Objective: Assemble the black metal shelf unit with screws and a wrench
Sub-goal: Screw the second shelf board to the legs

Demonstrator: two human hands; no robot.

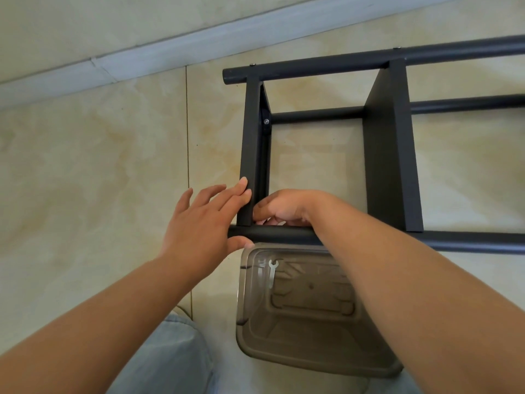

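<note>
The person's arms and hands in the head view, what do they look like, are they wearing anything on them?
Both forearms are bare as far as the view shows: no sleeves, gloves, watch or bracelet. No rings show on the left hand; the right hand is turned so that its fingers are mostly hidden. Light blue denim covers the knee below the arms.

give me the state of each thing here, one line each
shelf unit: lying on its side on the tiled floor, partly assembled
left hand: fingers straight, resting on the end panel, thumb under the near tube
right hand: fingers curled at the joint of panel and tube; what it holds is hidden
plastic container: open, no lid on
wrench: lying in the container, untouched
</note>
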